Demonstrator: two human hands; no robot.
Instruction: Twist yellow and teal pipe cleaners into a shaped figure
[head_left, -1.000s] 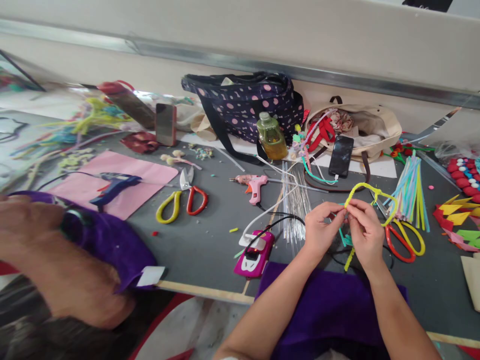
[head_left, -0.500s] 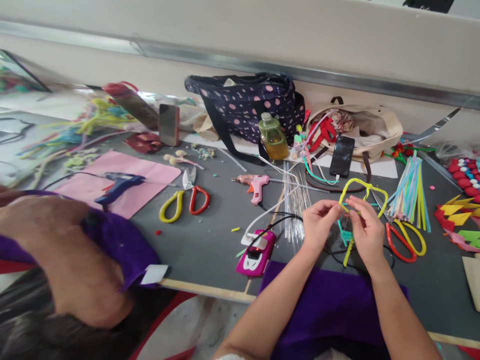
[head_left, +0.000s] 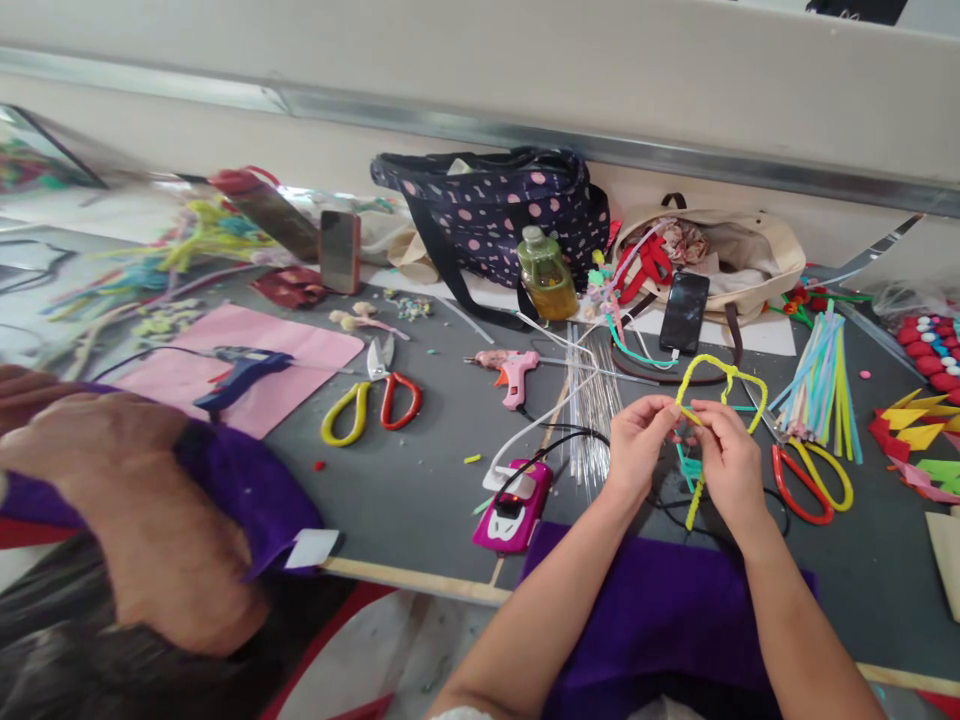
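A yellow pipe cleaner [head_left: 705,360] bent into an open loop is pinched between my two hands. My left hand [head_left: 636,440] grips its near left corner with thumb and forefinger. Close beside it, my right hand [head_left: 726,455] pinches the same near side. Below and between the hands, a teal pipe cleaner [head_left: 688,468] and a short yellow piece [head_left: 696,503] lie on the grey table. Scissors with red and yellow handles [head_left: 806,490] rest right of my right hand. A bundle of thin wires [head_left: 589,410] lies left of my left hand.
A pink glue gun [head_left: 514,372] and a magenta device [head_left: 514,510] lie to the left, with cables around them. Pastel pipe cleaners [head_left: 821,375] stand right. Bags [head_left: 495,220], a bottle [head_left: 546,275] and a phone [head_left: 684,312] line the back. A co-worker's arm [head_left: 150,500] is at far left.
The yellow loop has tilted and shifted slightly left in my hands. My fingers have moved a little along its near side. The co-worker's hands have moved slightly.
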